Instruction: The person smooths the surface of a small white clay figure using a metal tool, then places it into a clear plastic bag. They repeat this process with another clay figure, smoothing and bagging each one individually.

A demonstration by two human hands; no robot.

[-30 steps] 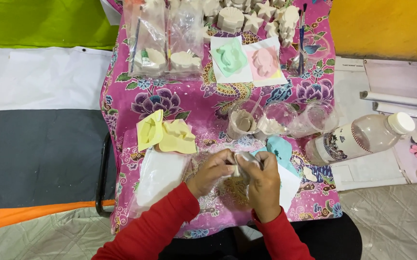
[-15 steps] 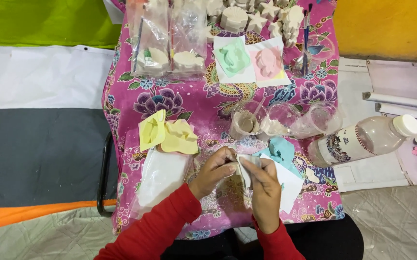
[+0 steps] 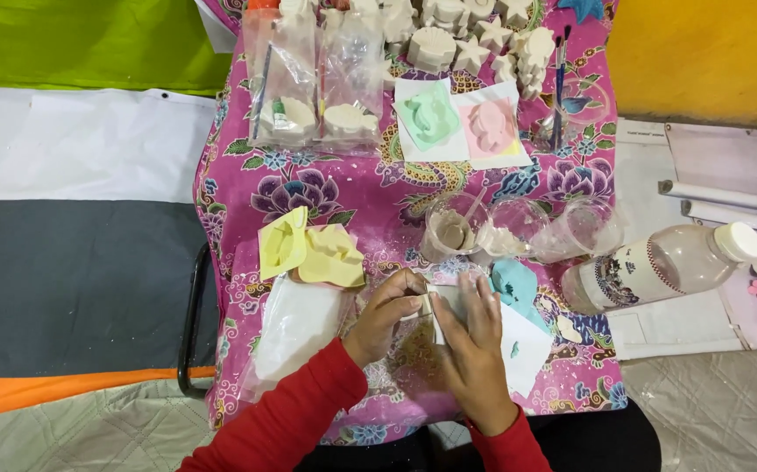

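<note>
My left hand [image 3: 389, 313] and my right hand [image 3: 473, 350] meet over the near middle of a small table draped in a pink flowered cloth [image 3: 369, 188]. Together they pinch a small pale mould [image 3: 441, 308], which the fingers mostly hide. A teal mould [image 3: 513, 283] lies on white paper [image 3: 529, 346] just right of my right hand. Two yellow moulds [image 3: 310, 252] sit left of my left hand, above a white plastic bag [image 3: 294, 325]. Both sleeves are red.
Three clear cups [image 3: 518, 229] stand behind my hands, one holding grey paste and a stick. A plastic bottle [image 3: 662, 262] lies on its side at the right. Green and pink moulds [image 3: 461, 124], bagged casts [image 3: 313, 87] and white plaster figures [image 3: 466, 35] fill the far end.
My hands have kept working the small mould between them, with the fingers shifting slightly. The view has drifted a little; nothing else on the table moved.
</note>
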